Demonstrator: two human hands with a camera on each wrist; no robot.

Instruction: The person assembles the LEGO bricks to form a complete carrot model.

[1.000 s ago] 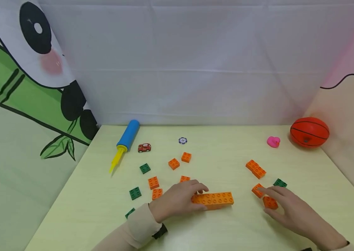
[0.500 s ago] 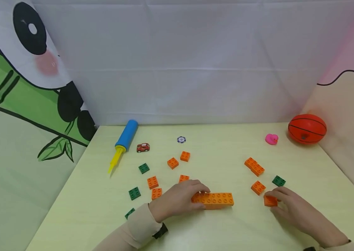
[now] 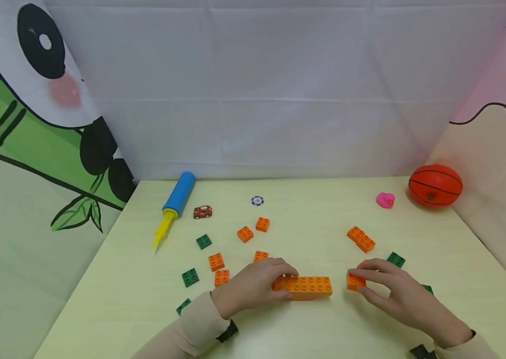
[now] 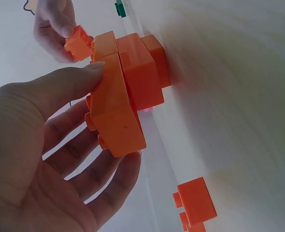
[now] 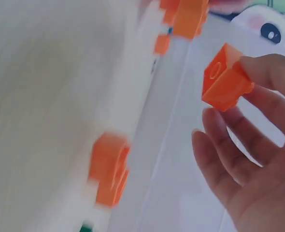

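Observation:
My left hand (image 3: 254, 286) holds the left end of a built piece of orange toy building blocks (image 3: 315, 286). In the left wrist view this piece (image 4: 116, 106) has stepped layers, wide at the top and narrower below; the thumb lies on its near side. To its right, my right hand (image 3: 396, 294) pinches a single orange building block (image 3: 355, 282) between thumb and fingertips. From the right wrist view the held block (image 5: 224, 82) is off the table, its hollow underside partly showing. A gap separates it from the built piece in the head view.
Orange blocks (image 3: 216, 261) and green blocks (image 3: 190, 277) lie scattered left; another orange pair (image 3: 361, 239) and a green block (image 3: 396, 259) lie right. Along the back are a blue-and-yellow pump (image 3: 179, 192), toy car (image 3: 202, 212), round chip (image 3: 257, 201), pink duck (image 3: 385, 200) and ball (image 3: 435, 185).
My right hand has taken hold of the nearest orange block on the right and carried it left, nearer the built piece. My left hand has stayed in place on that piece.

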